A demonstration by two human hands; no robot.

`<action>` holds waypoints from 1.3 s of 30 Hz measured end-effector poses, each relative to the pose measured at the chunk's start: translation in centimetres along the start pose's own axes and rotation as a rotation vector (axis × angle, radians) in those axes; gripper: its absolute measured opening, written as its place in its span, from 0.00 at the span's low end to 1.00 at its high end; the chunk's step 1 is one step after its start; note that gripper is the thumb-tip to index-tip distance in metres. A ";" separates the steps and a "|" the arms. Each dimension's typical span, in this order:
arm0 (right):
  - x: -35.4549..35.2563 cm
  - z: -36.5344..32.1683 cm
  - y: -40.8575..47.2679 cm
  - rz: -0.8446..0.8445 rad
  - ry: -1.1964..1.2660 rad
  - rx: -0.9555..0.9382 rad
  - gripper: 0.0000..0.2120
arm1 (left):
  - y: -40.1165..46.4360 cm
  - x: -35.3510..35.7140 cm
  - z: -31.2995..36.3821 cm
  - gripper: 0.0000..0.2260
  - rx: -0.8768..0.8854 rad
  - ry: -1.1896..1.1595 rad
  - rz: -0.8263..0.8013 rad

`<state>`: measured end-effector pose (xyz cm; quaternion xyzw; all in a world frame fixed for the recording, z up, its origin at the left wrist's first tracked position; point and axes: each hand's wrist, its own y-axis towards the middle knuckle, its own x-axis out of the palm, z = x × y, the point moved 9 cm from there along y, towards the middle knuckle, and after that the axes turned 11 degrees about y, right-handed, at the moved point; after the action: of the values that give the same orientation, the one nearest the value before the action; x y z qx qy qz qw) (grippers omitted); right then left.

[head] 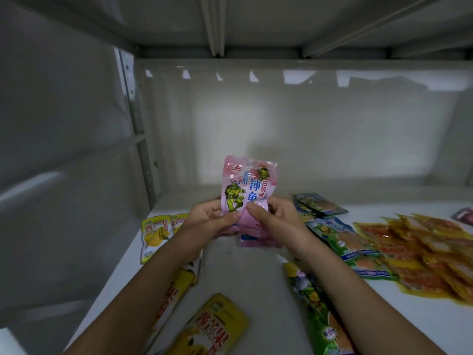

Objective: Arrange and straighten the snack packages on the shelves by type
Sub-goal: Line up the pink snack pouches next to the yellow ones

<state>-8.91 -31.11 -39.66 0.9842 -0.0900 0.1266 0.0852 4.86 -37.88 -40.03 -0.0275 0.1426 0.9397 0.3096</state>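
Both hands (210,219) (275,217) around pink snack packages (247,190) above shelf (243,272).

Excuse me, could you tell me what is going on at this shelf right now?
A person is sorting snack packages on a white shelf. Both hands, the left hand and the right hand, hold a pink packet upright above the shelf, with another pink one seemingly behind it. Yellow packets lie to the left, green and blue packets to the right, and orange packets are piled farther right. The groups are loose, not yet in neat rows.
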 end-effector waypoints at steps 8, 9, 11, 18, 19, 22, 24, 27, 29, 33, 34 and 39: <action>-0.6 -1.2 0.9 -0.010 -0.097 -0.167 0.05 | -0.3 -0.2 0.3 0.14 0.033 0.031 0.071; -0.4 -1.3 1.0 -0.015 -0.139 -0.181 0.05 | -0.3 -0.3 0.2 0.15 0.027 0.006 0.076; -0.5 -1.2 1.1 -0.034 -0.163 -0.187 0.05 | -0.4 -0.3 0.1 0.17 0.007 -0.034 0.083; -0.7 -1.1 1.1 -0.017 -0.224 -0.209 0.13 | -0.3 -1.0 0.7 0.10 0.047 -0.032 0.101; -0.8 -1.1 1.2 -0.013 -0.217 -0.209 0.14 | -0.3 -1.1 0.7 0.09 0.051 -0.033 0.097; -0.7 -1.4 1.1 -0.018 -0.236 -0.231 0.14 | -0.1 -1.0 0.6 0.07 0.028 -0.041 0.094; -0.8 -1.3 1.2 -0.021 -0.245 -0.233 0.14 | 0.0 -0.7 0.4 0.07 0.008 -0.028 0.081; -1.0 -1.4 1.1 -0.028 -0.193 -0.228 0.11 | 0.0 -0.6 0.6 0.08 -0.001 -0.007 0.088; -0.5 -1.5 1.1 -0.037 -0.251 -0.248 0.14 | 0.0 -0.7 0.7 0.07 0.015 0.034 0.103; 0.0 -1.3 0.7 -0.039 -0.303 -0.227 0.13 | -0.3 -1.4 0.7 0.05 0.025 0.072 0.139; 0.1 -1.1 0.6 -0.059 -0.280 -0.202 0.12 | -0.3 -1.5 0.7 0.05 0.021 0.057 0.137; 1.6 0.1 0.0 -0.176 -0.111 -0.027 0.05 | -0.1 -1.7 0.8 0.12 0.027 0.080 0.100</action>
<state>-7.32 -31.38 -39.36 0.9925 -0.0095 0.0627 0.1041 6.37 -38.55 -39.06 -0.0539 0.1688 0.9502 0.2564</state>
